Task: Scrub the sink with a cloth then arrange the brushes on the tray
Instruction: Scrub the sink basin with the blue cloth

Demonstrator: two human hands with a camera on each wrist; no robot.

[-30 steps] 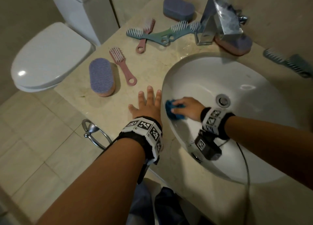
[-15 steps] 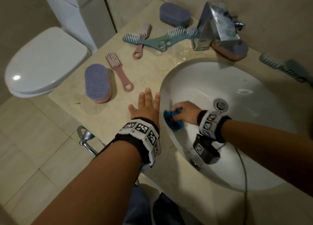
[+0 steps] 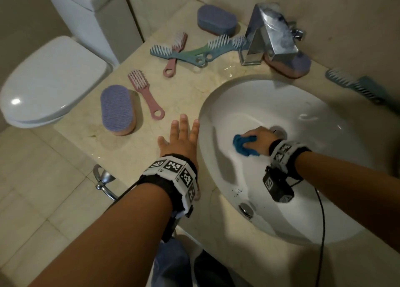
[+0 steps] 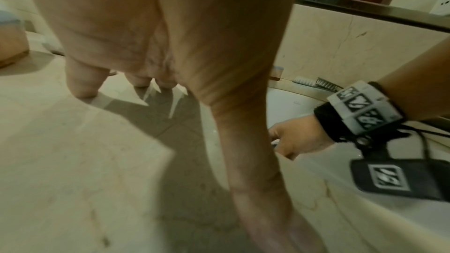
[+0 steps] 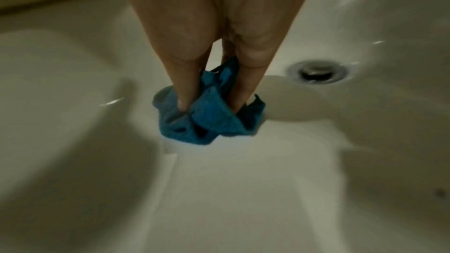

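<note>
My right hand point(image 3: 257, 141) grips a crumpled blue cloth point(image 3: 244, 147) point(image 5: 207, 114) and presses it on the bottom of the white sink point(image 3: 313, 105), just left of the drain point(image 5: 317, 71). My left hand point(image 3: 179, 135) lies flat and open on the beige counter point(image 3: 134, 157) by the sink's left rim. Brushes are spread over the counter: a purple oval scrub brush point(image 3: 118, 109), a pink handled brush point(image 3: 145, 94), another pink one point(image 3: 175, 53) crossed with teal brushes point(image 3: 194, 53), a purple one point(image 3: 216, 22) at the back. No tray shows in any view.
A chrome tap point(image 3: 268, 33) stands behind the sink, with another purple brush point(image 3: 290, 67) under it. More teal brushes point(image 3: 355, 85) lie at the right. A white toilet point(image 3: 47, 81) is left of the counter, and a chrome towel ring point(image 3: 104, 182) hangs below its edge.
My right hand has slid the cloth from the sink's left wall down toward the drain. The left hand has stayed flat on the counter.
</note>
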